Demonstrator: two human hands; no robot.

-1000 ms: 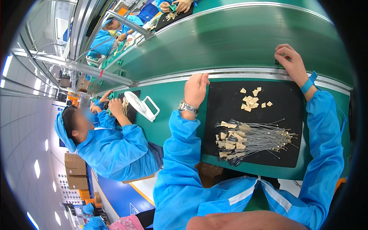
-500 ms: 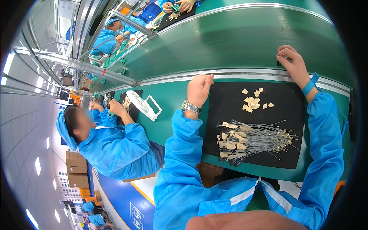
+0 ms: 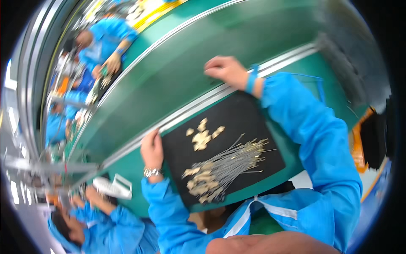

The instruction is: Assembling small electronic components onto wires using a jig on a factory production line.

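Observation:
A black mat (image 3: pixel 237 114) lies tilted in view in front of me. On it are a loose heap of small cream-coloured pieces (image 3: pixel 201 139) and a bundle of thin grey cables (image 3: pixel 234 163) with gold-coloured tips on the right and cream tabs on the left. My left hand (image 3: pixel 152 149) is closed at the mat's left edge; what its fingers hold, if anything, is hidden. Over the green conveyor belt (image 3: pixel 177 80), beyond the mat's far edge, my right hand (image 3: pixel 226 71) has its fingers curled together. Blur hides whether anything is between them.
A metal rail (image 3: pixel 203 100) runs between the worktable and the belt. A white fan (image 3: pixel 113 186) stands left of my left arm, near a co-worker (image 3: pixel 101 226). Another co-worker (image 3: pixel 99 46) handles small pieces across the belt. A grey object (image 3: pixel 353 63) stands far right.
The view has turned, so the mat now appears tilted and farther left. My right hand appears farther left over the belt. The dark thing near its fingertips no longer shows.

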